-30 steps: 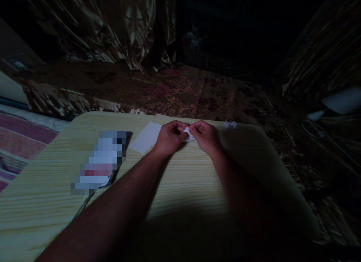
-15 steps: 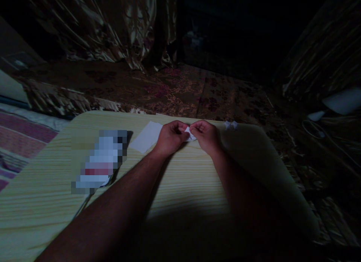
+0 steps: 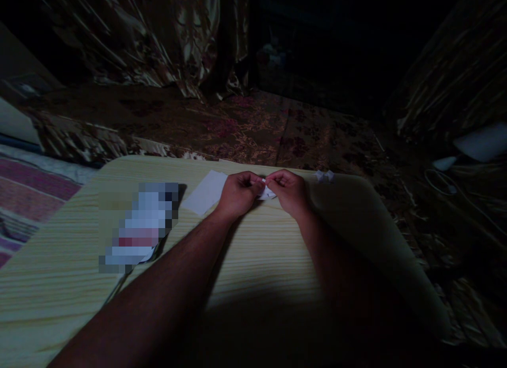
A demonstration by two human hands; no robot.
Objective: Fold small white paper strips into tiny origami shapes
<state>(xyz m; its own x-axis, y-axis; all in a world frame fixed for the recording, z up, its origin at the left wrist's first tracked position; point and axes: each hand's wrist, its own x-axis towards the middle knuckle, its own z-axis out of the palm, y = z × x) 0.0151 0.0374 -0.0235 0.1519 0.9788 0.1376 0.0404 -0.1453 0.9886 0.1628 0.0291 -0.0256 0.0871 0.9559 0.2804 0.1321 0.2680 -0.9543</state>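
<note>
Near the far edge of the wooden table, a small folded piece of white paper (image 3: 268,192) is pinched between my two hands. My left hand (image 3: 241,194) grips its left side with thumb and fingers. From the right, my right hand (image 3: 288,191) pinches it with bent fingers, close to the left fingertips. Much of the paper is hidden behind the fingers. A flat white sheet (image 3: 206,192) lies just left of my left hand. Two small folded white paper shapes (image 3: 325,176) sit to the right of my right hand.
The light wood-grain table (image 3: 253,252) has rounded far corners. A pixelated phone-like object (image 3: 140,223) with a cable lies on its left side. Beyond stand a patterned cloth-covered surface (image 3: 237,125) and shiny curtains (image 3: 190,35). A white lamp-like object (image 3: 483,141) is at far right.
The fingers have shifted slightly on the small paper, and less of it shows upright between the thumbs. Both hands stay in nearly the same place.
</note>
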